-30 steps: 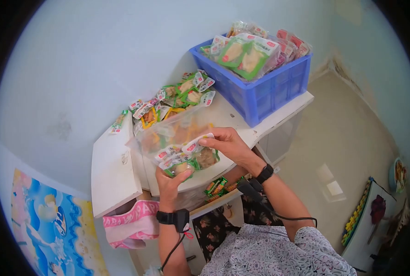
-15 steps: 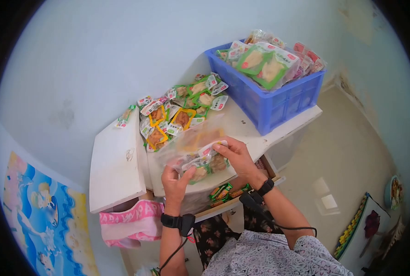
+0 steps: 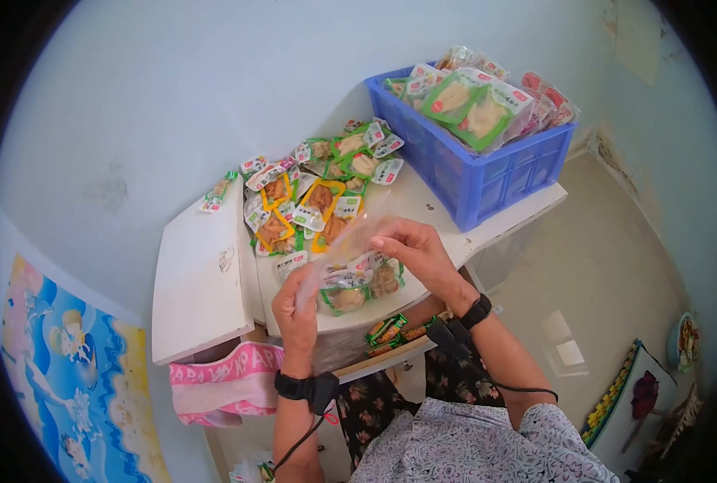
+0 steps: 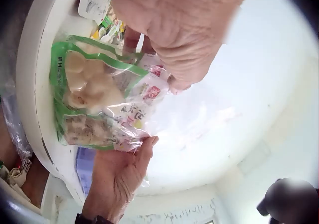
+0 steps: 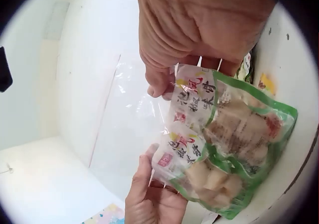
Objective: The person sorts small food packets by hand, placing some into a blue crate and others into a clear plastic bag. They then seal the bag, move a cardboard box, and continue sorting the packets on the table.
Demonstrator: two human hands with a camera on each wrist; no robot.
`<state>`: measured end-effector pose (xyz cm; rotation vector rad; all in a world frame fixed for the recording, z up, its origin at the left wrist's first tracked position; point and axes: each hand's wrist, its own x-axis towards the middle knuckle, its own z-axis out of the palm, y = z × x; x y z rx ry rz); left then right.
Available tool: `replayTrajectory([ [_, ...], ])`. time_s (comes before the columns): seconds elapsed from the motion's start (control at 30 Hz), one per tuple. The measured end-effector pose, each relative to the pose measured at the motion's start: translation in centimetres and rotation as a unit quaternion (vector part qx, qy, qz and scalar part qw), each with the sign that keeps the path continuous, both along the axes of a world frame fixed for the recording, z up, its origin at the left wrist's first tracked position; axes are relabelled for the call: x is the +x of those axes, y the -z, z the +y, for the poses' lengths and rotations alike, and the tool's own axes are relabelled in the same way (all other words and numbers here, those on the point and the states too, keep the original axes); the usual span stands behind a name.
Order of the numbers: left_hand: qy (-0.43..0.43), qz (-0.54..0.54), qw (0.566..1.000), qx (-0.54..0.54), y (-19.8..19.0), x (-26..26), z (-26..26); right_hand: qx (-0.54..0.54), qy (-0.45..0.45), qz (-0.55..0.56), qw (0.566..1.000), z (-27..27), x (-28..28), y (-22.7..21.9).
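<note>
A big blue crate (image 3: 487,173) full of snack packs sits past the fingers on the white table (image 3: 201,290). A clear plastic bag (image 3: 344,241) stretches between the two hands, with green snack packets (image 3: 358,286) just under the fingers. The left hand (image 3: 294,299) pinches one edge of the bag, and the right hand (image 3: 411,249) curls its fingers around the other edge.

A crate (image 3: 487,173) is sitting at the bench's (image 3: 201,282) far right corner, with snack packets (image 3: 475,101) piled in it. Left of the crate, loose packets (image 3: 310,193) are lying spread on the bench toward the wall. Nearer the front edge, a clear bag (image 3: 346,241) is hanging between both hands above two packets (image 3: 362,286).
</note>
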<state>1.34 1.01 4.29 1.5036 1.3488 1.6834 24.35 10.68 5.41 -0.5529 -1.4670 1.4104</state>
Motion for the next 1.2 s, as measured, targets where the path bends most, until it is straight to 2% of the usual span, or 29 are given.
replayTrajectory([
  [0.07, -0.024, -0.008, 0.999, -0.048, -1.1, 0.7, -0.5, 0.012, -0.003, 0.017, 1.000, -0.2, -0.4, -0.3],
  [0.17, -0.030, -0.050, 0.998, -0.024, -2.4, 1.8, -0.5, 0.021, 0.000, 0.029, 0.999, -0.4, -0.7, -0.6],
  [0.27, 0.016, -0.105, 0.994, -0.012, -2.4, 1.6, -0.2, 0.008, 0.000, 0.004, 1.000, -0.1, -0.5, -0.5],
  [0.37, 0.019, -0.187, 0.981, -0.046, -2.4, 1.3, 0.2, -0.003, 0.030, -0.018, 0.999, -0.3, -0.8, -1.1],
  [0.47, -0.004, -0.153, 0.988, -0.035, -2.2, 0.9, 0.5, -0.015, 0.065, -0.072, 0.995, 0.0, -0.9, -1.5],
  [0.57, -0.051, -0.122, 0.990, -0.038, -3.3, 1.6, 0.2, -0.025, 0.057, -0.076, 0.995, 1.1, -0.8, -0.7],
  [0.67, -0.062, -0.104, 0.992, -0.024, -3.3, 1.4, 0.2, -0.033, 0.063, -0.109, 0.992, 1.6, -0.6, -0.2],
  [0.77, -0.055, -0.021, 0.998, -0.029, -4.1, 0.9, -0.2, -0.082, 0.062, -0.127, 0.987, 0.8, -0.3, -1.2],
  [0.87, -0.011, 0.015, 0.996, -0.089, -3.6, 0.0, 0.1, -0.090, 0.077, -0.087, 0.989, 0.5, -0.3, -1.3],
  [1.07, 0.049, 0.083, 0.992, -0.087, -2.7, -1.7, -0.1, -0.021, 0.020, -0.128, 0.991, 0.9, 0.6, -1.0],
  [1.17, 0.055, 0.151, 0.986, -0.042, -0.9, -2.1, -0.2, 0.038, 0.040, -0.143, 0.988, 1.6, 0.7, 0.5],
  [1.2, 0.045, 0.198, 0.979, -0.019, -0.9, -1.9, -0.3, 0.005, 0.040, -0.178, 0.983, 1.4, 1.2, 0.0],
])
